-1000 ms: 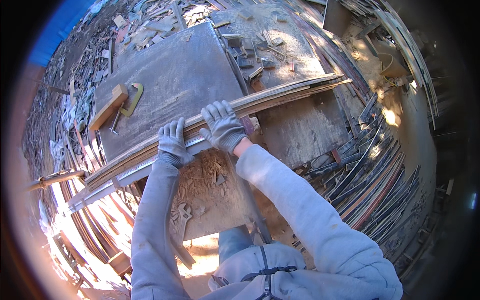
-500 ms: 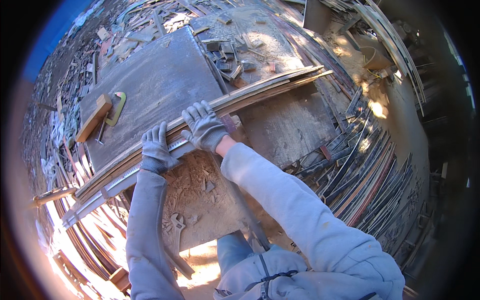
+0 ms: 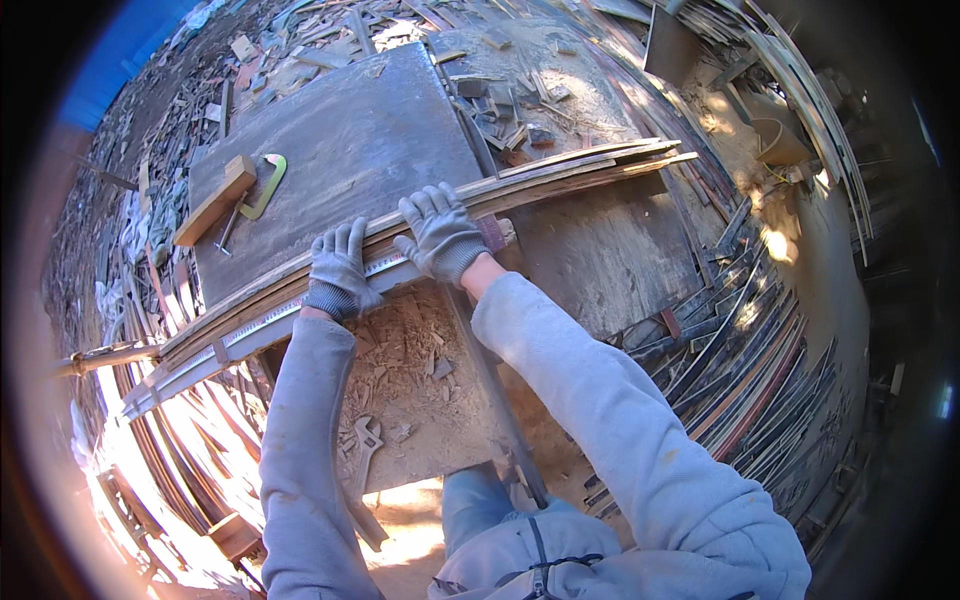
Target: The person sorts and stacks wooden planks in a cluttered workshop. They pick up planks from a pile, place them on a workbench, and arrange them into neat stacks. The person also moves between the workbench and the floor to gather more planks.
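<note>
1. Since half a second ago, the view has swung, so the whole scene sits further right in the picture; the hands and the strips keep much the same places relative to each other.
2. The strips lie in a long, slanting stack across the bench, with a ruler along their near side.
3. The left hand and right hand, both gloved, rest on the stack side by side. Their fingers lie extended across it, the right thumb spread; whether they squeeze or only press, I cannot tell.
4. As far as shows, the strips are already gathered lengthwise; their right ends are still uneven, and I see no clamp fastened on them near the hands.
5. Beyond, on the dark sheet, a green clamp lies beside a wood block, apart from the stack.
6. Nearer the body, a wrench lies untouched on a board strewn with shavings.
7. Further out, offcuts litter the ground.
</note>
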Action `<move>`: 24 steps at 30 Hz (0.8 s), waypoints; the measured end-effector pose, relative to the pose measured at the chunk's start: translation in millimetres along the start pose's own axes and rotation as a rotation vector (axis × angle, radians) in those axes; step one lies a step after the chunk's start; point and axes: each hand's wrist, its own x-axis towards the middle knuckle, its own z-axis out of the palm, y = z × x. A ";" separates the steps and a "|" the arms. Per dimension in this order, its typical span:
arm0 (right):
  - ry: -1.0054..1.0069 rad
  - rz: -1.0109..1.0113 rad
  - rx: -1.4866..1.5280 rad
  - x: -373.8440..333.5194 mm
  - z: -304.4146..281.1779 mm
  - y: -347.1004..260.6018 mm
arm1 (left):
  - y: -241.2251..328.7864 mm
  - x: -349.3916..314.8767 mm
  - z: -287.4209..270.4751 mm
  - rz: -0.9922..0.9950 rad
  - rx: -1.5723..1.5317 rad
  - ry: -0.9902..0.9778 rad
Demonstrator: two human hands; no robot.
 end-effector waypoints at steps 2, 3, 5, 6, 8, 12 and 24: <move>0.078 -0.019 0.012 2.6 -0.4 -0.1 | -2.4 1.3 1.9 0.008 0.015 0.036; -0.002 0.015 -0.002 4.1 -0.1 -0.3 | -3.7 2.1 2.4 0.003 0.018 0.024; 0.026 -0.011 0.034 7.7 0.6 -0.3 | -4.8 3.8 2.7 -0.007 -0.005 0.057; 0.029 -0.006 0.036 9.8 1.1 -0.1 | -4.7 4.6 2.7 -0.014 -0.007 0.038; 0.062 0.003 0.027 13.0 2.6 -0.4 | -4.7 6.8 1.7 -0.040 -0.020 0.047; 0.088 0.011 0.017 11.9 5.5 -1.7 | -3.6 8.2 1.2 -0.042 0.001 0.004; -0.022 0.029 0.183 -64.3 -90.6 4.8 | 64.6 -41.2 -66.9 0.085 -0.115 0.099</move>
